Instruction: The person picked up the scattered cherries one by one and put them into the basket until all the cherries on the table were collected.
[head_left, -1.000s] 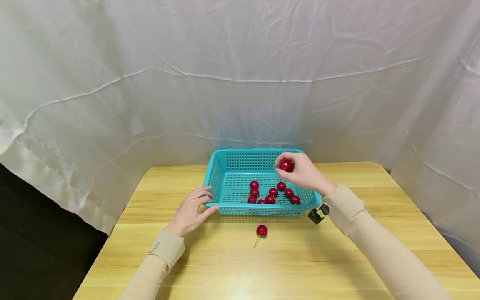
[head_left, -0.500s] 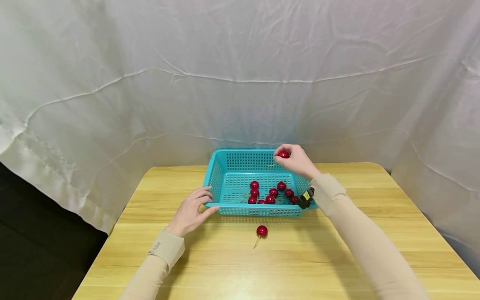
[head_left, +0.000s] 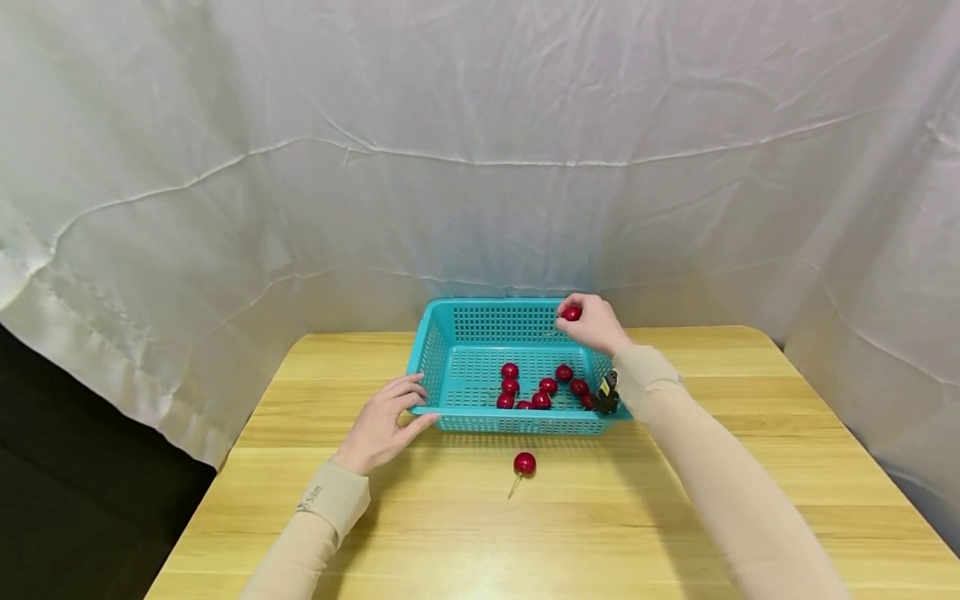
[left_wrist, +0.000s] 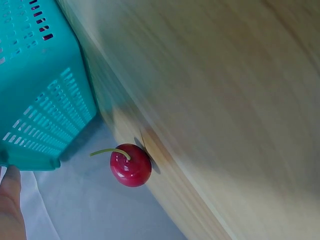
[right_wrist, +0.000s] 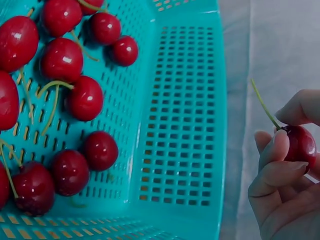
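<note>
A turquoise plastic basket (head_left: 517,412) with perforated walls stands at the back of the table, several red cherries (right_wrist: 62,59) with green stems lying in it. My left hand (head_left: 384,423) grips its near left corner, fingertips over the left rim and thumb at the front. Above the back right part of the basket, my right hand (head_left: 596,325) pinches one cherry (right_wrist: 301,145) between thumb and fingers, its stem pointing out past the fingertips. Another cherry (head_left: 524,463) lies alone on the wood in front of the basket; the left wrist view shows this loose cherry (left_wrist: 130,170) too.
The wooden table (head_left: 480,542) extends to both sides and in front of the basket. A pale cloth curtain (head_left: 480,208) hangs right behind it and along the sides. A dark area (head_left: 82,467) lies off the table at the left.
My right hand, holding the cherry, has moved up and away towards the basket's back right corner, then shifted slightly right. The left hand and the loose cherry have stayed in place.
</note>
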